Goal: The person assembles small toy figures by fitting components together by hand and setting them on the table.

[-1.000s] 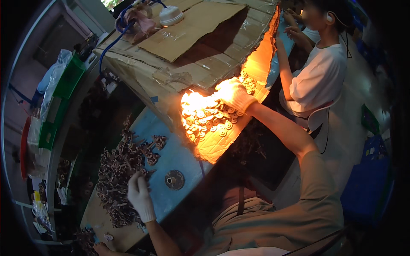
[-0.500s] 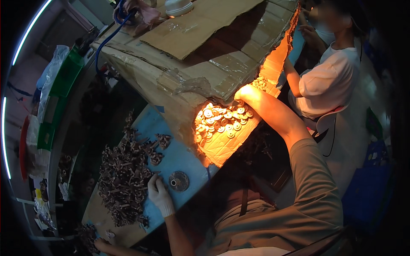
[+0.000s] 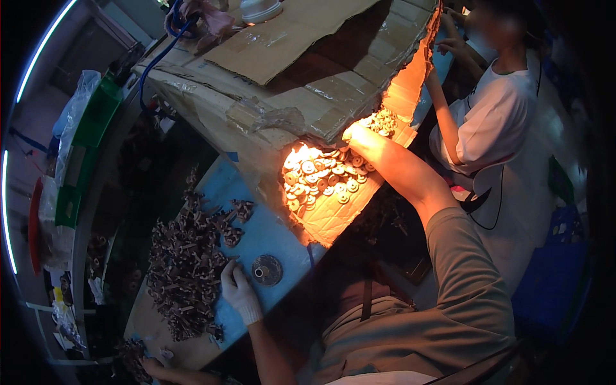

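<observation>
My left hand [image 3: 239,292], in a white glove, rests on the blue work surface [image 3: 266,234] with its fingers apart, holding nothing that I can see. Its fingertips lie at the edge of a heap of small dark brown stemmed parts [image 3: 186,276]. Just right of it is a round dark disc with a raised hollow centre [image 3: 267,270]. My right arm [image 3: 404,170] reaches into the lit opening of a cardboard box [image 3: 250,115]; the fingers are hidden inside. Many small ring-shaped discs [image 3: 321,173] lie under the orange light beside that wrist.
A white lamp fitting [image 3: 261,9] and a loose cardboard sheet [image 3: 276,45] sit on the box. At the upper right a person in a white shirt [image 3: 494,122] sits working. Another person's hand [image 3: 154,367] is at the lower left. Green bins [image 3: 96,122] line the left side.
My right arm has shifted slightly left and farther into the box opening. The whole view has moved a little; my left hand stays beside the heap.
</observation>
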Demonstrator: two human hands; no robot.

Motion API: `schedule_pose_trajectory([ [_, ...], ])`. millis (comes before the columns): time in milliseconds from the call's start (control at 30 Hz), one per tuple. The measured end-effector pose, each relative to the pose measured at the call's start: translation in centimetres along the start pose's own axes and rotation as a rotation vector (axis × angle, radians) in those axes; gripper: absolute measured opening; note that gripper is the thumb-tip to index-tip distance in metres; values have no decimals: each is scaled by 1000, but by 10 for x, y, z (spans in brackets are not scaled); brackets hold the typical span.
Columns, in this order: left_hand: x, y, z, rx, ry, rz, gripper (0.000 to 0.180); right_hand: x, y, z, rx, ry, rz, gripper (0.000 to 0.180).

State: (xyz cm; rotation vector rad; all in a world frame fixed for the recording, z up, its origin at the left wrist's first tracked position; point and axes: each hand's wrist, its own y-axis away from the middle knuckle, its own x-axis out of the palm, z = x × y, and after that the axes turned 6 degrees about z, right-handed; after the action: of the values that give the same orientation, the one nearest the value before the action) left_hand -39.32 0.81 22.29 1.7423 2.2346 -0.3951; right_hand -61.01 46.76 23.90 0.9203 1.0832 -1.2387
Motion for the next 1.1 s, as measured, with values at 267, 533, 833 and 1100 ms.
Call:
schedule_pose_trajectory([
  [267,-15,6,-12,-95,155,19,29,-11,86,32,-62,-578,-377,30],
  [533,-26,62,-79,-45,372,85,32,-49,259,163,213,-1394,59,30],
  [833,0,77,-105,-250,648,356,33,-10,221,275,-168,-860,69,34],
  [1100,-24,53,-71,-427,507,268,31,29,188,276,-257,-638,-246,22],
])
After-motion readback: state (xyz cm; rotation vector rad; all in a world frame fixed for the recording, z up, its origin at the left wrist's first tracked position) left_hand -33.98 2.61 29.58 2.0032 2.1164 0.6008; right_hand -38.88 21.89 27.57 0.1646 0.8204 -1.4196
